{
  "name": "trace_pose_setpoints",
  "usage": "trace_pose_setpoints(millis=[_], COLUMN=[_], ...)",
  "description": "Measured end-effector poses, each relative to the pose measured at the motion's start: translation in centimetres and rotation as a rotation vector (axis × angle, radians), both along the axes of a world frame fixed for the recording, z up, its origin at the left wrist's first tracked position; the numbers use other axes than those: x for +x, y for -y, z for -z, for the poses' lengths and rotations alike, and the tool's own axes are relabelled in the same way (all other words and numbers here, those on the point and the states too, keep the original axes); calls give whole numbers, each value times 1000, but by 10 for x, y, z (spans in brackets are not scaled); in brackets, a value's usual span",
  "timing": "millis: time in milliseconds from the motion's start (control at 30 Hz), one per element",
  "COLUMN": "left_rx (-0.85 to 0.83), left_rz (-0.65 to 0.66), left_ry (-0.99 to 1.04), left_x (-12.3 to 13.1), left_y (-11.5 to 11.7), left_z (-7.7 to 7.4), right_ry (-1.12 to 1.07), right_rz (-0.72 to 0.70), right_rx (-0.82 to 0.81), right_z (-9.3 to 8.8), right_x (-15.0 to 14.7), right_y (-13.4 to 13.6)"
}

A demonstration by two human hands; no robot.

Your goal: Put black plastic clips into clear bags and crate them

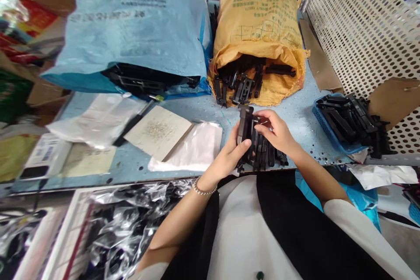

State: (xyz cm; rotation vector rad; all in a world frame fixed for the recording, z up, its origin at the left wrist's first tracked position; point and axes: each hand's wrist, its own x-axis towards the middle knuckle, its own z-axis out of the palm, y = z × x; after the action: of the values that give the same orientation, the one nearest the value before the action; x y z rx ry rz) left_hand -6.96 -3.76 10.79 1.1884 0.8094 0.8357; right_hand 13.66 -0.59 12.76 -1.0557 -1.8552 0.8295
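Observation:
My left hand is wrapped round a long black plastic part, held upright near the table's front edge. Close on its right, my right hand pinches at the upper end of the part, thumb and fingers together; whatever small piece lies between those fingertips is too small to name. Several similar black parts lie on the table just below and behind both hands, partly covered by them. Beyond the hands, an orange woven sack lies with its mouth towards me, and more black parts spill from it.
A large blue bag with black pieces inside fills the back left. On the left lie a beige square pad and white plastic bags. At the right, a blue basket heaped with black parts stands beside a perforated white panel.

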Motion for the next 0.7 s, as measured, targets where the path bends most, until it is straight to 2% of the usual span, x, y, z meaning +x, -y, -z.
trace_pose_setpoints(millis=[67, 133, 233, 300, 400, 467, 500, 600, 700], left_rx=[51, 83, 116, 191, 305, 280, 240, 156, 183], left_rz=[-83, -85, -64, -99, -161, -180, -202, -325, -369], left_ry=[-95, -162, -238, -348, -483, -432, -373, -233, -204], left_x=[2, 3, 5, 8, 10, 8, 5, -2, -1], left_y=[4, 8, 12, 13, 11, 5, 1, -10, -10], left_z=[-3, -6, -11, -12, -10, -7, -5, -2, 1], right_ry=[200, 372, 456, 340, 40, -42, -15, 248, 509], right_rz=[60, 76, 51, 14, -42, -66, -73, -138, -220], right_rx=[176, 300, 310, 163, -209, -361, -372, -200, 31], right_z=[-1, -2, -1, 0, -1, -5, -7, -10, 1], right_x=[5, 9, 11, 9, 6, 5, 4, -5, -22], right_y=[-2, -4, -5, -5, -5, -3, 0, 16, 36])
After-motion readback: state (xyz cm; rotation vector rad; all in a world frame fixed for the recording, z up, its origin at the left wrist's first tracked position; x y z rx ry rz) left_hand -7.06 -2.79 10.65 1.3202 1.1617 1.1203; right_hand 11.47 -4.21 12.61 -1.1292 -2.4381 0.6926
